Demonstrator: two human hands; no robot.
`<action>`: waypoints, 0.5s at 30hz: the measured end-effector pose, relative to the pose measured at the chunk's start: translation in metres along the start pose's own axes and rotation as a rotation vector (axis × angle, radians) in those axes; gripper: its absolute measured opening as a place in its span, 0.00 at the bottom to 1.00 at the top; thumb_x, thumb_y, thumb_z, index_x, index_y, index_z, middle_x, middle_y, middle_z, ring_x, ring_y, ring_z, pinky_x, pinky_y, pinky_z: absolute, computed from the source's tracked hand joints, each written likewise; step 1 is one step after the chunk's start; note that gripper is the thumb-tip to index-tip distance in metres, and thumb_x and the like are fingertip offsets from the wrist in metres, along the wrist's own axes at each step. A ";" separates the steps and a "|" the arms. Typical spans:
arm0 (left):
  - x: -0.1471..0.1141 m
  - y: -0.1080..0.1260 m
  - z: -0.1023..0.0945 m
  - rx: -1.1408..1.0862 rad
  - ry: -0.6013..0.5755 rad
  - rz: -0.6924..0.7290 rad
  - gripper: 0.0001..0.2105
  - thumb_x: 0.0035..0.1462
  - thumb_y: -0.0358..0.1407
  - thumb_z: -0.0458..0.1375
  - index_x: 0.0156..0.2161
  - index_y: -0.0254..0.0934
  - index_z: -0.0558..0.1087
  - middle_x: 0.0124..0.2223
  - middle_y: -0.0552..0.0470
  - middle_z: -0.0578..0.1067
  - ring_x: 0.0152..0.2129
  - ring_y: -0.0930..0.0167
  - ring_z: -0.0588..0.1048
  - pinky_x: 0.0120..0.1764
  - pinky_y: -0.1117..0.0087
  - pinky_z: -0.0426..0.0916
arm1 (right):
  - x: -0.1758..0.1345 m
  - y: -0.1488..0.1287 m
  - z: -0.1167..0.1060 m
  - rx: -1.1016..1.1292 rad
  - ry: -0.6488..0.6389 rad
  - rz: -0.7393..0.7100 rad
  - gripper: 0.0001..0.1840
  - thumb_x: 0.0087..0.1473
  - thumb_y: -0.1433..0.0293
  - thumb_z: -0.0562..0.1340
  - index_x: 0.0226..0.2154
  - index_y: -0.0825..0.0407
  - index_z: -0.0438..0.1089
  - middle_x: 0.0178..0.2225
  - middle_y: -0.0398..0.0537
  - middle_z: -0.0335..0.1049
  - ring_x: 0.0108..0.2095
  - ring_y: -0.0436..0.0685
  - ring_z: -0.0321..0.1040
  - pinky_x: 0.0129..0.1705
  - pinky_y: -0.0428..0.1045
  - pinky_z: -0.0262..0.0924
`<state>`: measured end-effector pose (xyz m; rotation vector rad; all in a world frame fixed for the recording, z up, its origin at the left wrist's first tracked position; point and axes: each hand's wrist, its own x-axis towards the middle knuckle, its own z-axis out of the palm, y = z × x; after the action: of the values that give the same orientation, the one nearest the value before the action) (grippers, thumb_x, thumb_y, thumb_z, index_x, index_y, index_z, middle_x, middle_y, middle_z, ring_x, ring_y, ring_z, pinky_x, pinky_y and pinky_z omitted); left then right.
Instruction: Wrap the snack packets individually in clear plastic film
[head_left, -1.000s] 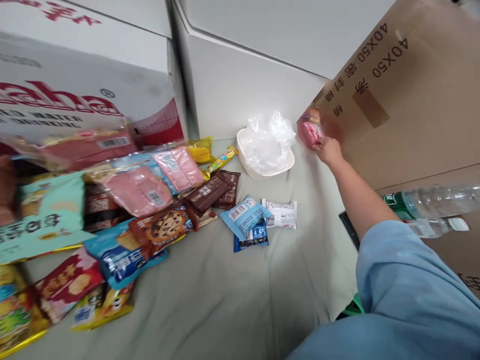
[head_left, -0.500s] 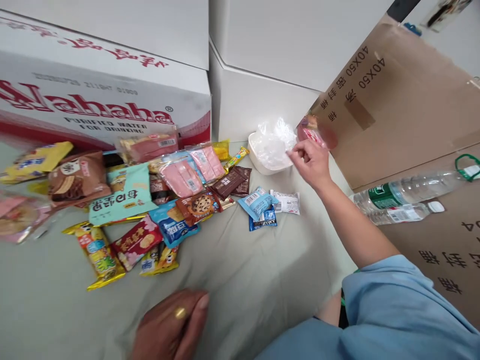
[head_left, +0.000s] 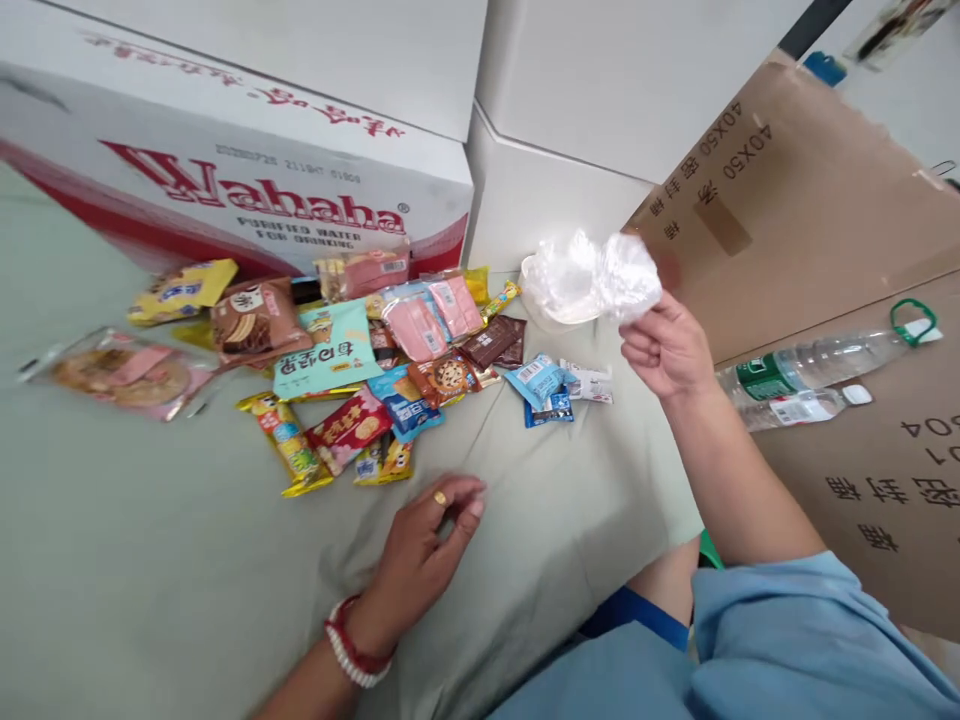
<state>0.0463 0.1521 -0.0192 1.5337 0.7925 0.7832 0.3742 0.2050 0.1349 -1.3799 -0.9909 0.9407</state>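
Observation:
Clear, crumpled plastic bags (head_left: pixel 628 272) are pinched at one end by my right hand (head_left: pixel 666 348), its fingers closed. The rest of the thin plastic bunches over a white plastic tub (head_left: pixel 541 316), hiding its inside. My left hand (head_left: pixel 429 548), with a gold ring and red and white bracelets, is over the pale green cloth (head_left: pixel 517 590). Its fingers curve loosely, the thumb a little apart, with nothing visible in them. Small blue packets (head_left: pixel 537 378) and a white packet (head_left: pixel 589 383) lie between my hands, nearer the tub.
Many wrapped snacks are heaped left of the tub, among them a mint-green pouch (head_left: pixel 327 350), a brown cake packet (head_left: pixel 253 318) and a red packet (head_left: pixel 351 428). A Wahaha water carton (head_left: pixel 300 190) stands behind. To the right, plastic bottles (head_left: pixel 832 358) lie by brown cardboard (head_left: pixel 795 200).
My right hand has taken hold of the plastic bags and drawn an end up and right from the tub. My left hand has moved forward and right, its fingers loosening. The view has shifted left.

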 end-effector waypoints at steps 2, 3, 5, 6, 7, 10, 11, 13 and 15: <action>0.000 0.000 -0.002 -0.283 0.032 -0.091 0.19 0.66 0.51 0.62 0.55 0.43 0.74 0.49 0.44 0.77 0.47 0.62 0.79 0.43 0.63 0.77 | -0.036 0.019 0.023 0.114 -0.075 0.145 0.26 0.43 0.58 0.80 0.30 0.47 0.64 0.18 0.29 0.46 0.17 0.42 0.33 0.18 0.42 0.30; 0.001 0.000 -0.003 -0.439 0.054 -0.130 0.24 0.64 0.54 0.63 0.58 0.45 0.72 0.55 0.43 0.75 0.52 0.59 0.77 0.45 0.61 0.79 | -0.054 0.033 0.036 0.155 -0.110 0.223 0.26 0.43 0.57 0.80 0.30 0.47 0.64 0.18 0.28 0.47 0.17 0.42 0.33 0.17 0.42 0.31; 0.005 0.000 -0.005 -0.685 0.083 -0.194 0.32 0.58 0.60 0.66 0.61 0.48 0.68 0.60 0.43 0.70 0.58 0.56 0.73 0.46 0.57 0.81 | -0.088 0.063 0.063 0.220 -0.171 0.369 0.26 0.44 0.54 0.80 0.31 0.47 0.65 0.17 0.29 0.50 0.16 0.41 0.34 0.17 0.41 0.32; 0.006 -0.001 -0.005 -0.762 0.081 -0.226 0.34 0.56 0.61 0.67 0.61 0.48 0.68 0.61 0.44 0.69 0.57 0.56 0.73 0.45 0.56 0.81 | -0.104 0.077 0.076 0.244 -0.193 0.425 0.27 0.44 0.53 0.80 0.30 0.47 0.66 0.17 0.29 0.52 0.15 0.41 0.35 0.16 0.42 0.33; 0.008 -0.001 -0.005 -0.804 0.078 -0.260 0.35 0.54 0.60 0.69 0.61 0.48 0.69 0.60 0.44 0.70 0.55 0.58 0.74 0.43 0.58 0.81 | -0.117 0.089 0.087 0.260 -0.205 0.464 0.27 0.44 0.52 0.79 0.30 0.48 0.66 0.17 0.29 0.53 0.15 0.41 0.36 0.16 0.42 0.34; 0.010 -0.002 -0.004 -0.795 0.102 -0.344 0.29 0.48 0.49 0.77 0.51 0.42 0.74 0.48 0.49 0.76 0.40 0.68 0.76 0.37 0.68 0.78 | -0.145 0.113 0.106 0.275 -0.162 0.481 0.25 0.46 0.52 0.79 0.29 0.49 0.68 0.18 0.30 0.54 0.16 0.42 0.41 0.17 0.42 0.37; 0.010 -0.002 -0.004 -0.772 0.129 -0.355 0.26 0.46 0.45 0.78 0.47 0.40 0.75 0.43 0.51 0.76 0.35 0.71 0.75 0.35 0.71 0.75 | -0.150 0.116 0.107 0.275 -0.119 0.457 0.24 0.47 0.53 0.79 0.29 0.49 0.68 0.18 0.31 0.55 0.16 0.42 0.43 0.18 0.42 0.39; 0.010 -0.002 -0.003 -0.740 0.183 -0.346 0.22 0.44 0.41 0.79 0.40 0.38 0.75 0.36 0.55 0.74 0.30 0.75 0.72 0.34 0.73 0.72 | -0.155 0.117 0.102 0.268 -0.041 0.401 0.24 0.47 0.54 0.79 0.29 0.49 0.68 0.19 0.32 0.56 0.18 0.43 0.46 0.20 0.43 0.42; 0.009 -0.002 -0.004 -0.729 0.236 -0.323 0.20 0.43 0.39 0.79 0.38 0.38 0.75 0.35 0.56 0.74 0.29 0.75 0.71 0.34 0.74 0.70 | -0.154 0.114 0.091 0.203 -0.064 0.372 0.24 0.48 0.52 0.78 0.29 0.49 0.68 0.20 0.33 0.58 0.19 0.44 0.49 0.22 0.44 0.44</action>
<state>0.0476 0.1626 -0.0206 0.6542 0.7817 0.8884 0.2428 0.0880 0.0164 -1.3916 -0.6727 1.3301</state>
